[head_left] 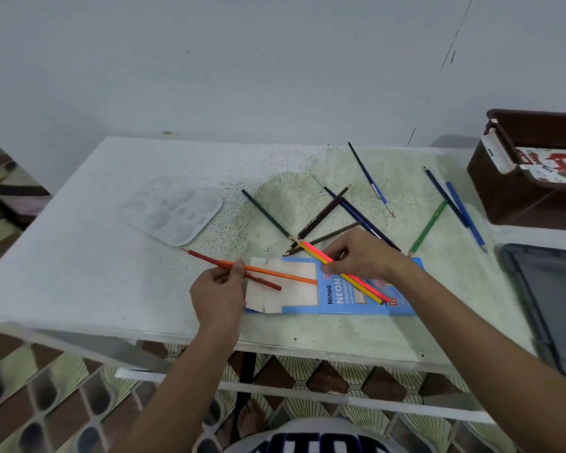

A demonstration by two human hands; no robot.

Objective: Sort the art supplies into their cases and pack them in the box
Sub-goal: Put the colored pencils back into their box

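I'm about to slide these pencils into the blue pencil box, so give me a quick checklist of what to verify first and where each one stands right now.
1. Left hand holds the red and orange pencils: ok, pinched.
2. Right hand holds the pink and yellow pencils: ok, gripped.
3. Blue pencil box open to receive: ok, its white flaps are folded out on the left end.
4. Held pencils aligned with the box's opening: not ok, both pairs lie at an angle across it.
5. All pencils gathered: not ok, loose pencils lie on the table.
6. Room left inside the box: cannot tell.
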